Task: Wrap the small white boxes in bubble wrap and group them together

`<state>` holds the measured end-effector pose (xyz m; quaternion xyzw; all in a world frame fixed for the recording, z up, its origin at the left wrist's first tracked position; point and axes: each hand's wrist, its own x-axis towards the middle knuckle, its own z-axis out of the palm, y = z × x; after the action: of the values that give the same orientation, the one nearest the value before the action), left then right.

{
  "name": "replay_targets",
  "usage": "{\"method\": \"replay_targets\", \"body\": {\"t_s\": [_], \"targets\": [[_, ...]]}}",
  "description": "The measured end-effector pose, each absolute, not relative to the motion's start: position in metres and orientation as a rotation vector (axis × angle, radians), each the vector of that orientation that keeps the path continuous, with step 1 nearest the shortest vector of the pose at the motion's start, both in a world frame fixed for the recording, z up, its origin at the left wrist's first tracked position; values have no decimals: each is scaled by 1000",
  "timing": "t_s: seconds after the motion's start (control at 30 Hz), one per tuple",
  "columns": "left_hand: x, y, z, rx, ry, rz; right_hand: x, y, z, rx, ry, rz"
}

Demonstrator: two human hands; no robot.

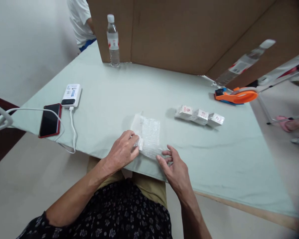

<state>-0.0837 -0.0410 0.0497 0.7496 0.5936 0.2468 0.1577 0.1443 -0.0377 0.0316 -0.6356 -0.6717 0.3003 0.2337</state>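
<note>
A sheet of clear bubble wrap (150,131) lies near the table's front edge, with a pale flat piece (136,122) beside its upper left side. My left hand (124,148) is closed on a small white box (140,143) at the left edge of the wrap; part of the box is hidden by the fingers. At the lower right corner of the wrap, my right hand (175,167) has its fingers curved and apart, holding nothing. Its thumb is close to the wrap, and I cannot tell whether it touches. Three small white wrapped boxes (200,117) stand in a row to the right.
An orange tape dispenser (236,96) lies at the right. Two water bottles (113,44) (244,64) stand by the tall cardboard panel (169,36). On the left are a phone (50,120), a power bank (71,95) and a white cable (73,127). A person (81,21) is behind.
</note>
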Motion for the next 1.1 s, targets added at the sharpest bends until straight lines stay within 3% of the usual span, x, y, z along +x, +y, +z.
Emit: {"method": "replay_targets", "body": {"t_s": [0.7, 1.1], "targets": [[-80, -37, 61, 2042, 1627, 429, 99, -14, 23, -1577, -1605, 960], [-80, -34, 62, 1953, 1608, 469, 80, -16, 25, -1366, -1412, 1276]]}}
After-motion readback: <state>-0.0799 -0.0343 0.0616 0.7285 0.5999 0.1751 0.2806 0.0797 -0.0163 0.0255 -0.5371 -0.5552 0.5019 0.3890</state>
